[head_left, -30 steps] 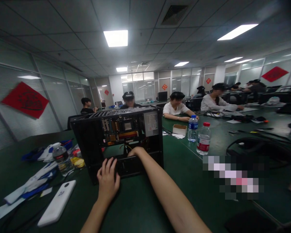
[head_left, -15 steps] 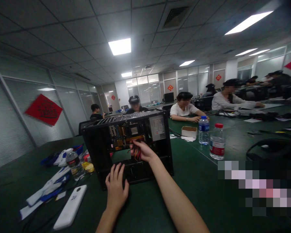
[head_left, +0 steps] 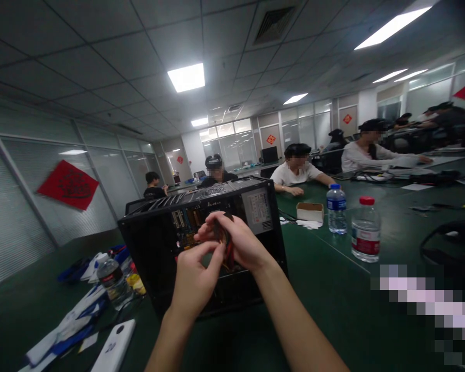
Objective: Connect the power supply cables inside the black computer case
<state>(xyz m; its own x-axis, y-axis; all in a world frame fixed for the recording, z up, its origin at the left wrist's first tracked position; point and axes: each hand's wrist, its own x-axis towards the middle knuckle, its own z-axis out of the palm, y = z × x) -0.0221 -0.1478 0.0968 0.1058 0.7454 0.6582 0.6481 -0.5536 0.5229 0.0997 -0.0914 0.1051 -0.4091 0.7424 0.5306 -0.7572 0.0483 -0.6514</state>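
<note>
An open black computer case [head_left: 155, 243] stands on the green table [head_left: 325, 289] right in front of me, its circuit boards and a grey power supply [head_left: 259, 209] showing inside. Both my hands are raised before its open side. My right hand [head_left: 240, 243] is closed around a bundle of red and yellow wires [head_left: 225, 243] that comes out of the case. My left hand [head_left: 196, 279] is just below and to the left, its fingers pinching the same bundle.
Two water bottles [head_left: 365, 228] and a small cardboard box [head_left: 310, 211] stand to the right. A third bottle [head_left: 111, 279], blue and white packets and a white flat device [head_left: 114, 347] lie at the left. Several people sit along the table's far side.
My left hand has lifted off the case's lower front and joined the right hand at the wires. The right hand pulled the wire bundle up and out. The view moved closer.
</note>
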